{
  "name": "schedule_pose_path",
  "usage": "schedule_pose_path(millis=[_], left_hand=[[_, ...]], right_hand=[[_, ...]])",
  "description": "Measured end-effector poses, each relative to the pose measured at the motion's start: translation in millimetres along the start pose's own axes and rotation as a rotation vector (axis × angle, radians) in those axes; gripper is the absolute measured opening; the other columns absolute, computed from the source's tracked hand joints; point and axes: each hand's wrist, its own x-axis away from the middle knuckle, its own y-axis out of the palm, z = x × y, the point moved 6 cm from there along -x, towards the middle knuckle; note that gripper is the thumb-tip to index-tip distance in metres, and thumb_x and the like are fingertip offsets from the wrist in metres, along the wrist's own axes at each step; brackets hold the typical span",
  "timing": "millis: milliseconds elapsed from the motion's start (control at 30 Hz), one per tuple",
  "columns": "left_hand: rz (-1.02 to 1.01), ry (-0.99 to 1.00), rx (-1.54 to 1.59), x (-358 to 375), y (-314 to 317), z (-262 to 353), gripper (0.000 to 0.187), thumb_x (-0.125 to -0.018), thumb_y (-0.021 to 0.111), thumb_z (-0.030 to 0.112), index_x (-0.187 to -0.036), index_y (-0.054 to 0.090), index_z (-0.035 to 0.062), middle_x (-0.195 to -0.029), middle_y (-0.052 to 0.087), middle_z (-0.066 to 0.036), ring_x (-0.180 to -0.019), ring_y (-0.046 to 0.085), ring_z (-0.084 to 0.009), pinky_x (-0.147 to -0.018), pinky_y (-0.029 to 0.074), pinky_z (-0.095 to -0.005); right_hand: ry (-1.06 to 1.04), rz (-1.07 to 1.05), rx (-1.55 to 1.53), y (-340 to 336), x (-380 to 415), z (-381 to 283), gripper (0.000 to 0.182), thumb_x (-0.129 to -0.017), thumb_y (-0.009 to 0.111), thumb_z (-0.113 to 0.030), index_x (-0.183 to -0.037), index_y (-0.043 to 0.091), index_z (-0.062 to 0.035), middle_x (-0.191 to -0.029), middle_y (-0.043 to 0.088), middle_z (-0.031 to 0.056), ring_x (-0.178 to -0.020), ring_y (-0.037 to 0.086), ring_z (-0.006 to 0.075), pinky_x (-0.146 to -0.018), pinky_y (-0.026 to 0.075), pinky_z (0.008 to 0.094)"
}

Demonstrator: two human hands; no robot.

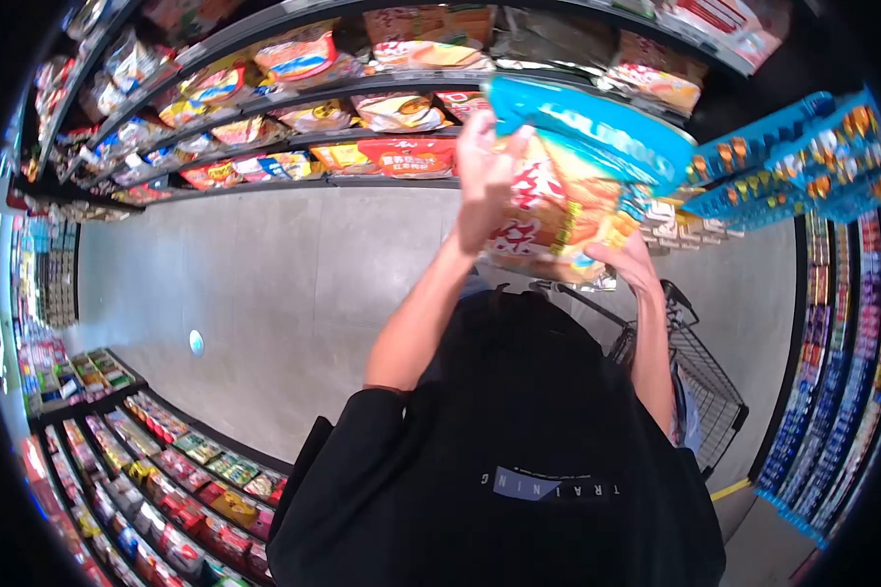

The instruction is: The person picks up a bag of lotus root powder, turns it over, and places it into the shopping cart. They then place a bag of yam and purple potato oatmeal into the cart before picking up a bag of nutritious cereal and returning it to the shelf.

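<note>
A large food package point(558, 210) with a teal top and a yellow-orange front is held up in front of the shelves. My left hand point(489, 176) is closed on its left edge, somewhat blurred, with the fingers near the teal top. At the lower right corner of the package, my right hand point(626, 259) grips it, the thumb lying on the front. Parts of the fingers of both hands are hidden behind the package.
Shelves with bagged goods point(406, 157) run across the top. A black wire shopping cart point(705, 391) stands at the right on the grey floor point(264, 293). More stocked shelves point(191, 470) are at lower left, and others point(837, 362) at far right.
</note>
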Motion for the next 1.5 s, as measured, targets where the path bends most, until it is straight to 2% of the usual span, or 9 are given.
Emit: schedule_pose_path(millis=[133,333,467,533,633,767,867,1067,1500], left_hand=[[0.055,-0.353,-0.086,-5.5,-8.3,-5.9,0.023,-0.082,0.069,-0.001,-0.1,0.055,0.0019,-0.094,0.068,-0.009,-0.077,0.064,-0.0117,-0.068,0.053,-0.0253],[-0.056,-0.498,-0.29,-16.3,-20.6,-9.8,0.027,-0.082,0.073,0.006,-0.103,0.056,0.0041,-0.094,0.067,-0.008,-0.079,0.064,-0.0109,-0.072,0.053,-0.0256],[-0.177,-0.587,-0.289,-7.9,-42.9,-26.9,0.048,-0.085,0.072,0.014,-0.124,0.049,0.002,-0.11,0.067,-0.012,-0.096,0.065,-0.016,-0.086,0.052,-0.0298],[-0.292,-0.82,0.095,23.0,-41.3,-40.3,0.062,-0.085,0.073,0.019,-0.136,0.041,0.0036,-0.125,0.059,-0.011,-0.109,0.06,-0.0175,-0.093,0.049,-0.0321],[-0.42,-0.968,-0.137,67.8,-68.6,-60.3,0.072,-0.085,0.073,0.016,-0.143,0.033,0.0048,-0.135,0.052,-0.01,-0.118,0.055,-0.0192,-0.098,0.047,-0.034],[-0.376,-0.942,-0.124,82.7,-66.9,-60.7,0.065,-0.083,0.071,0.007,-0.14,0.038,0.0034,-0.128,0.057,-0.011,-0.114,0.058,-0.0212,-0.096,0.05,-0.0359],[-0.291,-0.922,-0.106,94.7,-74.8,-57.0,0.062,-0.083,0.071,0.006,-0.137,0.041,0.0029,-0.125,0.059,-0.011,-0.113,0.06,-0.0208,-0.095,0.05,-0.0354],[-0.236,-0.997,-0.095,116.9,-97.9,-62.9,0.058,-0.084,0.07,0.008,-0.134,0.043,0.0009,-0.125,0.059,-0.014,-0.111,0.061,-0.0227,-0.093,0.051,-0.0358],[-0.206,-1.013,-0.147,111.6,-89.4,-44.2,0.059,-0.084,0.07,0.01,-0.135,0.043,0.0002,-0.125,0.059,-0.013,-0.113,0.059,-0.0218,-0.097,0.048,-0.0348]], right_hand=[[0.033,0.081,0.029,-8.3,7.5,7.8,0.055,-0.073,0.081,-0.019,-0.119,0.058,0.0011,-0.111,0.065,0.0065,-0.101,0.061,0.016,-0.091,0.047,0.0306],[0.0,0.214,-0.073,-13.1,12.2,42.2,0.043,-0.079,0.075,-0.023,-0.113,0.062,-0.0004,-0.107,0.066,0.0051,-0.096,0.061,0.0131,-0.086,0.048,0.0297],[0.044,0.161,-0.24,-9.7,11.0,61.7,0.038,-0.087,0.07,-0.026,-0.113,0.063,0.0005,-0.104,0.067,0.0052,-0.094,0.061,0.013,-0.084,0.048,0.0293],[0.126,0.208,-0.345,-11.9,9.6,71.0,0.039,-0.088,0.069,-0.028,-0.114,0.062,0.001,-0.106,0.067,0.0059,-0.096,0.061,0.0138,-0.085,0.047,0.029],[0.084,0.267,-0.324,-11.7,3.6,66.7,0.04,-0.09,0.067,-0.029,-0.116,0.062,0.0007,-0.107,0.067,0.0064,-0.097,0.061,0.0143,-0.086,0.046,0.0288],[0.104,0.219,-0.236,-6.2,-3.0,65.8,0.043,-0.091,0.065,-0.033,-0.118,0.061,0.0008,-0.108,0.066,0.0066,-0.098,0.061,0.0139,-0.087,0.046,0.0281],[0.221,0.119,-0.221,1.4,-2.3,66.8,0.047,-0.093,0.062,-0.038,-0.119,0.061,0.001,-0.108,0.066,0.0074,-0.098,0.06,0.0136,-0.087,0.045,0.0271],[0.227,0.162,-0.113,-1.6,-3.5,82.6,0.051,-0.096,0.056,-0.043,-0.119,0.059,0.0022,-0.107,0.065,0.0069,-0.095,0.06,0.0123,-0.085,0.047,0.0275],[0.176,0.128,-0.261,4.8,2.7,68.8,0.042,-0.098,0.055,-0.037,-0.118,0.059,-0.0009,-0.104,0.066,0.0039,-0.092,0.061,0.0083,-0.081,0.049,0.0252]])
